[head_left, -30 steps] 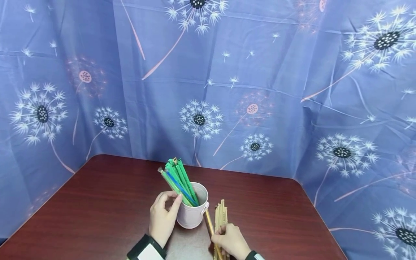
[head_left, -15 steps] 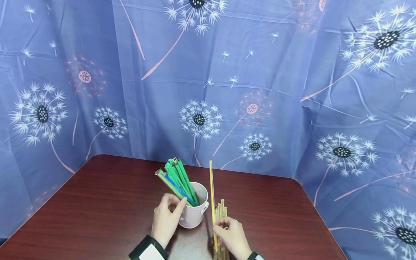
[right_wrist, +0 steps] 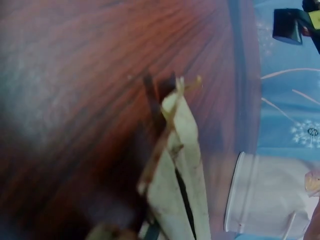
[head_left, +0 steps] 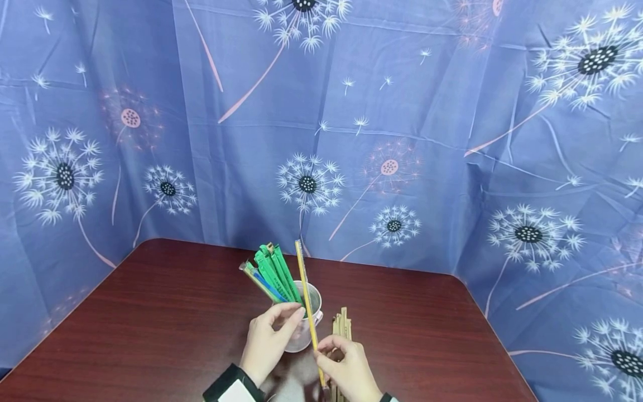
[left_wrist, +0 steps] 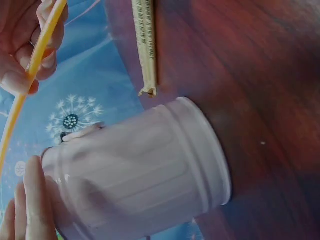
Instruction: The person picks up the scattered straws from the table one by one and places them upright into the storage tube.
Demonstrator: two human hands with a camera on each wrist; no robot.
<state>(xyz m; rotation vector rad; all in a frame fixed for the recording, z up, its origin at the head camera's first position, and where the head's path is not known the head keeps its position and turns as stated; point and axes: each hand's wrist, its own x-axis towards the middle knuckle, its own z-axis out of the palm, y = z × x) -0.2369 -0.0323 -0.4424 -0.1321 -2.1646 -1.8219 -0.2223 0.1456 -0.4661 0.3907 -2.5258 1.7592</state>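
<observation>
A white pail (head_left: 297, 337) stands near the table's front, holding green-wrapped sticks (head_left: 275, 272) and a blue one that lean left. My right hand (head_left: 346, 365) pinches a yellow straw (head_left: 307, 293) near its lower end. The straw stands nearly upright in front of the pail, its top tilted slightly left. My left hand (head_left: 268, 338) is at the pail's near left side, thumb and forefinger arched close to the straw. Its other fingers (left_wrist: 37, 205) lie straight along the pail by the rim in the left wrist view. Tan paper-wrapped sticks (head_left: 342, 324) lie beside the right hand, partly hidden by it.
The dark red wooden table (head_left: 161, 312) extends to both sides. Behind it hangs a blue cloth (head_left: 241, 184) printed with dandelions. In the right wrist view, the torn ends of the paper wrappers (right_wrist: 182, 150) appear close up, with the pail to the right.
My right hand has raised the yellow straw from beside the tan sticks, stood it up and brought it left in front of the pail. My left hand has shifted right; the sticks lean further left.
</observation>
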